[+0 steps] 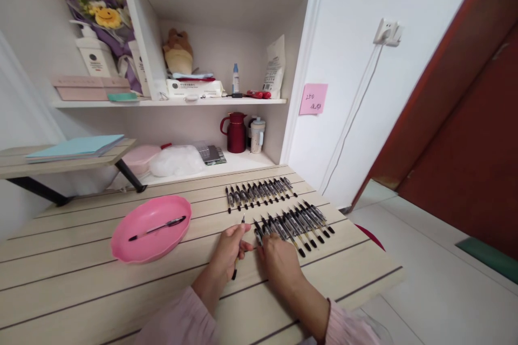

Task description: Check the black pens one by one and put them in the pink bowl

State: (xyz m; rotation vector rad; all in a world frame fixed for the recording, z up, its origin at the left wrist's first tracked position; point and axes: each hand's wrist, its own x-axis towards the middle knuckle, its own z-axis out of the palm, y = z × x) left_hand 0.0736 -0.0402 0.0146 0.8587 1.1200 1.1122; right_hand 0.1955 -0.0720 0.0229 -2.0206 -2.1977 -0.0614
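Fingers (232, 237) of the left hand (226, 256) are closing around a black pen (238, 245), holding it nearly upright with its tip pointing away over the counter (81, 280). The right hand (279, 261) is resting just beside it, at the near end of the front row of pens (295, 223), its fingers curled down onto the pens there; whether they are pinching one cannot be told from this angle. A second row of pens (259, 193) is lying farther back, well aligned. To the left, a pink dish (151, 229) is carrying one loose pen (157, 228).

Judging from the neat rows, the held pen is probably being fitted to, or lifted from, the front row's left end. Doing that well calls for keeping the grip low on the barrel, steadying the neighbouring pens with the right hand so they are not rolling, and laying the pen parallel to the others, tips level.
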